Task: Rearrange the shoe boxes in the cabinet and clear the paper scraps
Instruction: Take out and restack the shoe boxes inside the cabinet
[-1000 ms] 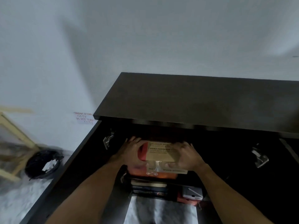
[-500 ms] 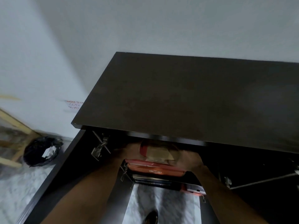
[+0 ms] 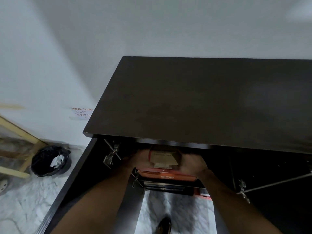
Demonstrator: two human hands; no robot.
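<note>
A dark brown cabinet (image 3: 202, 102) stands against the white wall with both doors swung open. Both hands reach under its top board and grip a small box (image 3: 163, 157), orange with a tan label, by its two ends. My left hand (image 3: 138, 159) holds the left end and my right hand (image 3: 190, 163) holds the right end. The box sits just above an orange shoe box (image 3: 170, 175), which tops a stack of darker boxes (image 3: 165, 186). The back of the small box is hidden under the cabinet top.
The left door (image 3: 76, 183) and the right door (image 3: 270, 191) flank my arms, with metal hinges on each. A black bin bag (image 3: 50, 161) holding white paper scraps sits on the marble floor at left, beside a wooden frame (image 3: 18, 135). A handwritten note (image 3: 81, 113) is stuck on the wall.
The view has tilted, so the cabinet top covers more of the small box. Both hands keep their grip on it, now deeper under the top board.
</note>
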